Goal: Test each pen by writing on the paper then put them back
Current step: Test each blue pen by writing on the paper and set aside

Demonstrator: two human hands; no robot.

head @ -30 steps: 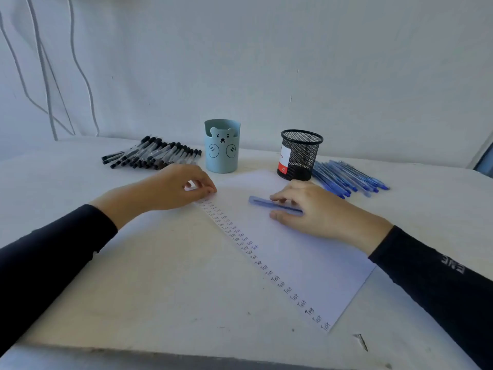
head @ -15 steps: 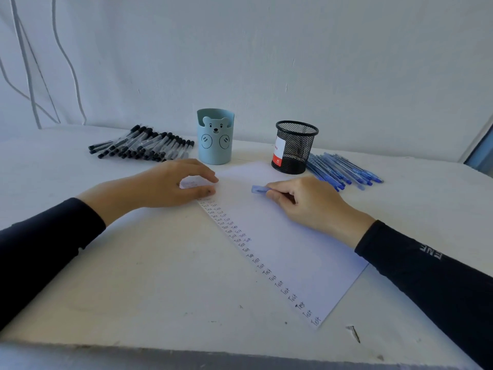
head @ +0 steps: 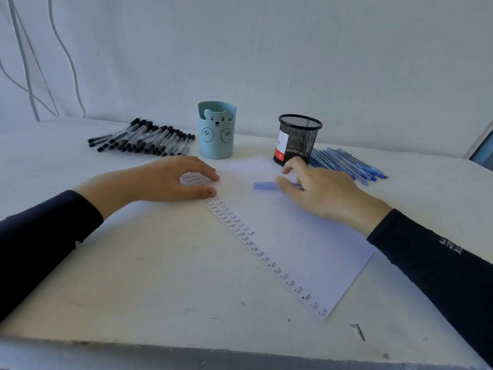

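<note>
A white paper sheet (head: 301,236) lies on the table, with a column of handwritten "Test" words along its left edge. My left hand (head: 165,180) rests on the sheet's upper left corner, its fingertips pressing the paper. A blue pen (head: 264,185) lies flat on the upper part of the sheet. Over the pen's right end is my right hand (head: 317,190), fingers spread and the index finger lifted. The thumb touches the pen; no finger is wrapped round it.
At the back left lies a row of black pens (head: 144,140), and a pile of blue pens (head: 346,164) at the back right. Between them stand a light blue bear cup (head: 216,130) and a black mesh cup (head: 297,140). The table's front edge (head: 240,353) is close.
Half a second ago my right hand's fingers were curled round the blue pen; now they are spread and the pen lies on the paper. My left hand has stayed on the sheet.
</note>
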